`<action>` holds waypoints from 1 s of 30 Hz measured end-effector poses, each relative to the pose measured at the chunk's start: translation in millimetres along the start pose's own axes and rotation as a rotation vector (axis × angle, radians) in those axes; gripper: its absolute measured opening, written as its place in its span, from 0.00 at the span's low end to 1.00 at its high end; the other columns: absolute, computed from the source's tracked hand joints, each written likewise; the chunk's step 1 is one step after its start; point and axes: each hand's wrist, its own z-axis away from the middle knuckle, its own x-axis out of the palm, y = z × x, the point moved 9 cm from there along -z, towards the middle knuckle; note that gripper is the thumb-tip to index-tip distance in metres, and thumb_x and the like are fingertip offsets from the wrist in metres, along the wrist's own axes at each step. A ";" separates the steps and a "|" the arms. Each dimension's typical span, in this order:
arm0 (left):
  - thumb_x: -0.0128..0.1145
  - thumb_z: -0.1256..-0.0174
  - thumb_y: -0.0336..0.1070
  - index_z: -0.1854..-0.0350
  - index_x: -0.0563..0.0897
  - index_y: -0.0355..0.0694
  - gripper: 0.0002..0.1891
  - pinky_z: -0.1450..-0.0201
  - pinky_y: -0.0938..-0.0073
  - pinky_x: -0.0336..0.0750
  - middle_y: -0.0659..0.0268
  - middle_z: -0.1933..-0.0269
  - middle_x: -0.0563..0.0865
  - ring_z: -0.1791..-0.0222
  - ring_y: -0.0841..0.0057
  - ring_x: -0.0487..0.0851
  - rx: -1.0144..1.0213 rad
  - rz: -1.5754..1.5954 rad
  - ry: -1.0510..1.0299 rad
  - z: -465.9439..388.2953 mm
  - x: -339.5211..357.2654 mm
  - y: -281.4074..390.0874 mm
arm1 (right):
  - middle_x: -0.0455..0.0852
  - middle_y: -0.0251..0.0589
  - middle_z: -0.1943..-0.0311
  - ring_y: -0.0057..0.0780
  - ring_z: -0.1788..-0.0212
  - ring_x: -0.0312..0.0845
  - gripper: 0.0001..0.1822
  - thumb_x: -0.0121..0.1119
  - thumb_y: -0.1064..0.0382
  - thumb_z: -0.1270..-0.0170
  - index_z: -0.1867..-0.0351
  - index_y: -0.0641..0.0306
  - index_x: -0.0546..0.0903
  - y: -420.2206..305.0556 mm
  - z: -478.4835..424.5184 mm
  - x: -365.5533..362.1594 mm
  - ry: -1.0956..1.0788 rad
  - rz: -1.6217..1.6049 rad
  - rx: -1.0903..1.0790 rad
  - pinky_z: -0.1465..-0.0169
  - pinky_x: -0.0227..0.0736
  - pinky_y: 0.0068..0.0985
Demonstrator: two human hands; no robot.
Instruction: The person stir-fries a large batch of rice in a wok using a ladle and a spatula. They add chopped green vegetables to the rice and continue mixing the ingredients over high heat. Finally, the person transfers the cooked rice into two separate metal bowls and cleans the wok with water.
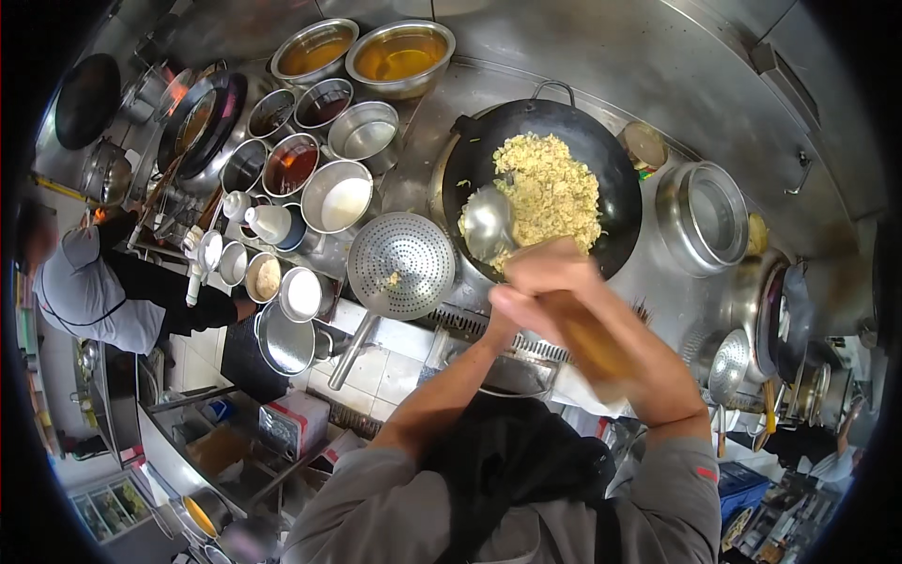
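A black wok (620, 190) on the range holds a mound of yellow fried rice (553, 190) with green bits in it. The metal ladle (488, 220) rests its bowl against the rice's left side. My right hand (557, 264), blurred, is closed around the ladle; its wooden handle (595, 342) sticks out behind, towards me. Close under the right hand, at the wok's near edge, is my left hand (518, 310). Its fingers are partly hidden, so I cannot tell whether it grips the handle or the wok. Left of the wok lies a perforated strainer (402, 264) with some rice scraps.
Metal pots of sauces (290, 163) and white powder (303, 292) crowd the left, with squeeze bottles (269, 224). Two bowls of yellow liquid (400, 60) stand behind. A round metal container (705, 215) and a can (643, 146) flank the wok's right. A co-worker (106, 282) stands far left.
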 end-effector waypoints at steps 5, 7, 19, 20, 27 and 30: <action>0.59 0.33 0.34 0.41 0.65 0.27 0.25 0.54 0.67 0.79 0.53 0.52 0.81 0.57 0.70 0.81 -0.669 0.685 0.047 40.8 21.5 -55.4 | 0.76 0.33 0.83 0.18 0.80 0.71 0.17 0.67 0.69 0.36 0.82 0.61 0.74 56.8 24.0 -40.2 0.227 0.067 0.260 0.75 0.64 0.23; 0.60 0.34 0.33 0.41 0.64 0.26 0.26 0.53 0.68 0.79 0.53 0.52 0.81 0.55 0.70 0.81 -0.601 0.791 0.064 50.0 29.5 -97.3 | 0.78 0.32 0.83 0.17 0.80 0.72 0.16 0.65 0.69 0.31 0.80 0.64 0.77 -0.4 21.0 -55.6 0.286 0.278 0.189 0.76 0.64 0.21; 0.57 0.35 0.27 0.39 0.68 0.35 0.23 0.58 0.63 0.84 0.59 0.52 0.82 0.57 0.68 0.85 -0.795 0.923 -0.002 48.0 27.5 -59.3 | 0.67 0.29 0.85 0.17 0.86 0.57 0.20 0.57 0.68 0.26 0.78 0.53 0.63 30.7 147.9 -143.7 1.030 -0.280 0.296 0.80 0.54 0.25; 0.56 0.35 0.26 0.39 0.67 0.35 0.22 0.62 0.63 0.85 0.58 0.52 0.83 0.60 0.68 0.86 -0.840 0.970 -0.069 46.5 29.6 -49.6 | 0.64 0.28 0.86 0.17 0.86 0.55 0.20 0.57 0.68 0.26 0.78 0.52 0.63 58.5 161.4 -130.3 1.107 -0.299 0.250 0.80 0.53 0.26; 0.55 0.35 0.26 0.41 0.70 0.32 0.20 0.64 0.68 0.82 0.59 0.55 0.83 0.62 0.73 0.85 -0.734 1.086 -0.105 43.9 20.2 -46.7 | 0.58 0.24 0.89 0.18 0.88 0.51 0.22 0.62 0.62 0.29 0.80 0.50 0.63 69.8 118.3 -181.3 1.241 -0.265 0.318 0.78 0.53 0.23; 0.56 0.36 0.27 0.42 0.71 0.29 0.20 0.64 0.68 0.82 0.58 0.55 0.83 0.62 0.74 0.85 -0.740 1.074 -0.042 43.8 16.2 -49.9 | 0.62 0.27 0.89 0.18 0.88 0.52 0.16 0.63 0.64 0.30 0.76 0.53 0.71 42.6 149.5 -220.0 1.336 -0.362 0.178 0.79 0.54 0.24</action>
